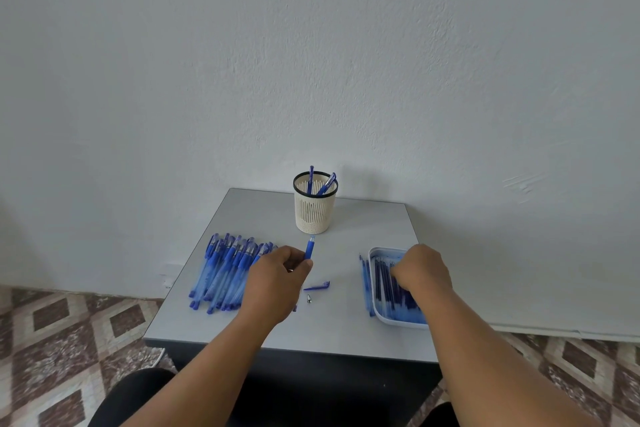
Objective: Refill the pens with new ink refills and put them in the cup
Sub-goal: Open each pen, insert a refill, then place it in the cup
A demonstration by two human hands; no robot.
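While the left hand [277,279] grips an opened pen barrel [309,248] upright in curled fingers, the right hand [420,269] reaches into the white tray [375,251] of ink refills [384,282]; whether it has pinched one I cannot tell. This looks like mid-refill: a blue cap [317,286] and metal tip [309,298] lie between the hands. Next, one refill must be singled out and threaded into the barrel. Unfilled pens [225,267] lie heaped at left, and the slotted cup [315,208] (two pens inside) stands behind. A grey table [263,211] meets a pale wall above patterned floor tiles [65,322].
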